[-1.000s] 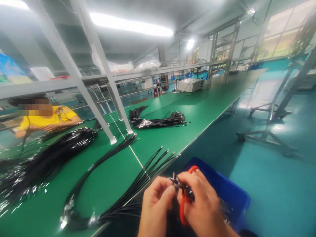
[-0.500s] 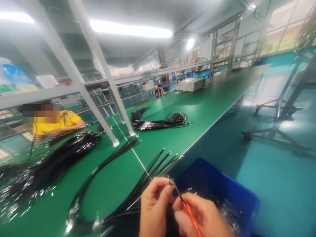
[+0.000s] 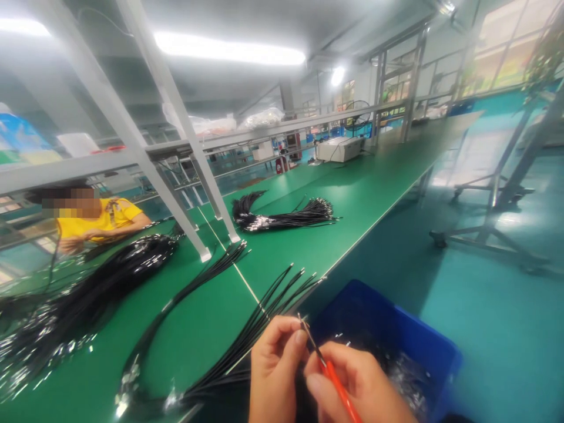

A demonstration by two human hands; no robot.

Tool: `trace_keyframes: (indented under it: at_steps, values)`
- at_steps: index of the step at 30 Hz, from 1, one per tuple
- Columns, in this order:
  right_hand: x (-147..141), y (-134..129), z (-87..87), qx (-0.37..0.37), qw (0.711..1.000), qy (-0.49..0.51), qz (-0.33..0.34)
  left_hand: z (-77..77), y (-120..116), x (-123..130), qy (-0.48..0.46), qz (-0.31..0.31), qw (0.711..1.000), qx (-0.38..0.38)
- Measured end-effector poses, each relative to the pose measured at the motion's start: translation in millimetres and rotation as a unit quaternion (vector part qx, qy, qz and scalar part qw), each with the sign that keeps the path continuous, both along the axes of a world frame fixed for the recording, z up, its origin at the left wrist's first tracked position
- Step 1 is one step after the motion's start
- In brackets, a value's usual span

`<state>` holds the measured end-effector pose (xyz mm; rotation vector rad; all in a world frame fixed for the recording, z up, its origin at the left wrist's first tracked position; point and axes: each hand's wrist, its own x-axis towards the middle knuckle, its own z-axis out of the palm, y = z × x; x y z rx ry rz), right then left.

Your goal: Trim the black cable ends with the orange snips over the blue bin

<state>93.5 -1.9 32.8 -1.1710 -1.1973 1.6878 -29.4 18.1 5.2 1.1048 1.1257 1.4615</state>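
Observation:
My left hand (image 3: 277,364) is closed in a pinch at the near table edge; the small piece between thumb and forefinger is too hidden to name. My right hand (image 3: 352,382) grips a red-handled tool (image 3: 335,382) with a slim dark metal shaft. Its tip points up and left, right at my left fingertips. Beside and behind my left hand lies a looped bundle of black cables (image 3: 240,343) with small metal ends, several of them fanning out over the table edge. Below my hands stands a blue bin (image 3: 423,332) holding small clear or shiny pieces.
Another black cable bundle (image 3: 286,221) lies farther along the green table (image 3: 370,188). A large cable pile (image 3: 110,282) covers the left side, near a person in a yellow top (image 3: 117,214). White shelf posts (image 3: 194,158) rise from the table. A wheeled metal stand (image 3: 480,235) is on the right.
The tool's tip and my right hand have shifted slightly left toward my left fingertips. The view has moved a little; otherwise the scene looks the same.

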Motion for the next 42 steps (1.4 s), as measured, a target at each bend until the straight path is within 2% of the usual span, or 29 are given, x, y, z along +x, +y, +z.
trace_keyframes:
  at_steps: [10, 14, 22, 29, 34, 38, 42]
  values:
    - [0.8, 3.9, 14.0, -0.017, 0.998, -0.059, 0.001, 2.3, -1.2, 3.7, -0.007, -0.003, 0.999, -0.031]
    - [1.1, 4.3, 10.2, -0.018, 0.997, -0.075, -0.001, 7.2, -2.5, 10.4, -0.024, 0.024, 0.999, -0.038]
    - [1.0, 7.1, -2.4, 0.016, 0.993, -0.115, 0.012, 8.4, -3.0, 10.9, -0.008, 0.015, 0.999, -0.039]
    - [6.3, 4.5, -9.1, -0.005, 0.998, -0.064, 0.021, 3.2, 1.2, 2.6, 0.059, -0.007, 0.998, -0.027]
    - [13.8, 4.7, -16.6, -0.026, 0.999, -0.003, 0.044, -5.0, 2.8, 1.0, 0.103, 0.028, 0.994, -0.007]
    - [16.3, 5.4, -11.0, -0.022, 0.997, 0.007, 0.072, -5.6, 0.1, 5.2, 0.128, 0.045, 0.991, 0.02]
    - [15.7, 8.0, -3.7, -0.024, 0.998, -0.015, 0.064, -4.2, -2.2, 8.6, 0.137, 0.044, 0.989, 0.033]
